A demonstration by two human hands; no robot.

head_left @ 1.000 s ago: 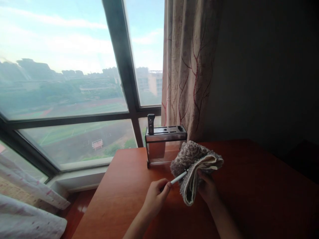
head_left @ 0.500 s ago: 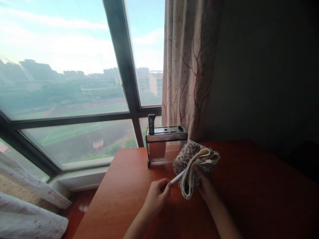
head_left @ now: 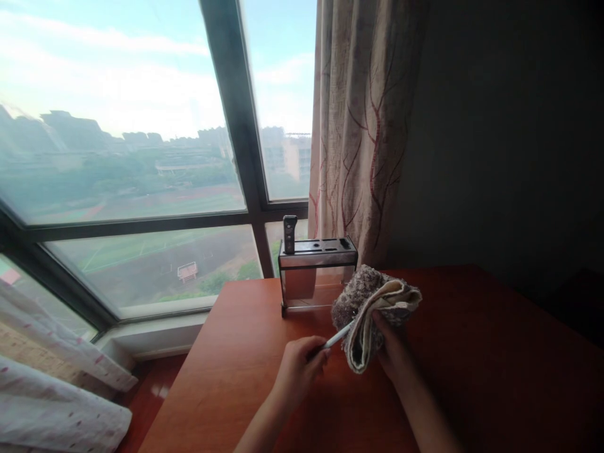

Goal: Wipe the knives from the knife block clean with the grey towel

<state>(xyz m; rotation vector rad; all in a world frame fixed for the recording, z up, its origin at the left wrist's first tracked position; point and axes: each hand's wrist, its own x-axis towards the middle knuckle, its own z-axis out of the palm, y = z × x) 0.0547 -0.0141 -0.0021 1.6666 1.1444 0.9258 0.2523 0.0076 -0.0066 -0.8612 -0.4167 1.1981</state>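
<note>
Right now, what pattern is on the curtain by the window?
Beige curtain with dark red branching lines, seen in the head view.

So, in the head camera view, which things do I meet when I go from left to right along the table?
left hand → thin white utensil that it holds → folded cloth → right hand, which grips the cloth from below, all above the wooden table.
</note>
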